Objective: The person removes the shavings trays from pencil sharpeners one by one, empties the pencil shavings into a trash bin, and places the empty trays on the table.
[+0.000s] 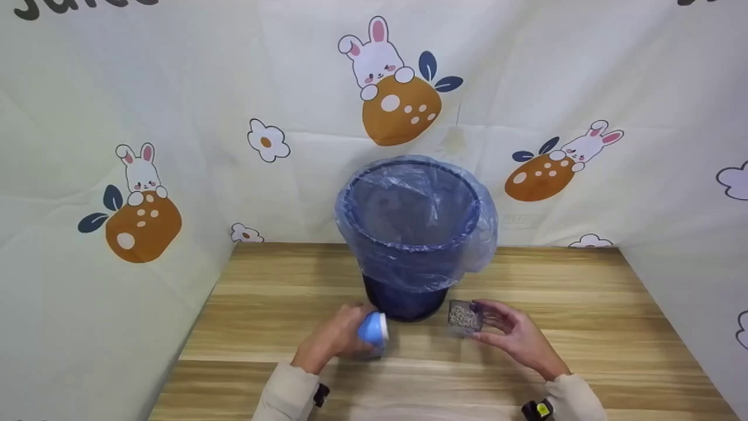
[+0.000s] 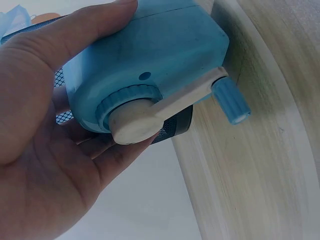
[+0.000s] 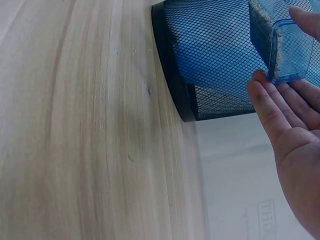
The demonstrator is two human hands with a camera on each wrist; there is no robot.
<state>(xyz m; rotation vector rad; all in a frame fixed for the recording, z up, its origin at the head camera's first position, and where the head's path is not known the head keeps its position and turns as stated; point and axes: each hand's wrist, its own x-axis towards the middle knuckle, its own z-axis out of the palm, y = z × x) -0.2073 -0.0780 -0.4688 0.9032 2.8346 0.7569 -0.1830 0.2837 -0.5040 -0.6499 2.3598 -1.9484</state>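
In the head view my left hand (image 1: 340, 333) grips a blue pencil sharpener (image 1: 370, 330) in front of the bin. The left wrist view shows the sharpener body (image 2: 165, 50) with a white crank arm (image 2: 187, 94) and a ribbed blue crank knob (image 2: 231, 101). My thumb lies along one side of it, with the fingers underneath. To the right, my right hand (image 1: 517, 334) pinches a small clear shavings drawer (image 1: 463, 316) between thumb and fingertips. Pale grey-brown shavings show inside the drawer, also seen in the right wrist view (image 3: 296, 50).
A dark mesh bin (image 1: 407, 301) stands at the back of the wooden table (image 1: 280, 286), just beyond both hands. Its blue plastic liner (image 1: 403, 263) folds out over the rim. Behind rises a white curtain (image 1: 292, 76) printed with rabbits and oranges.
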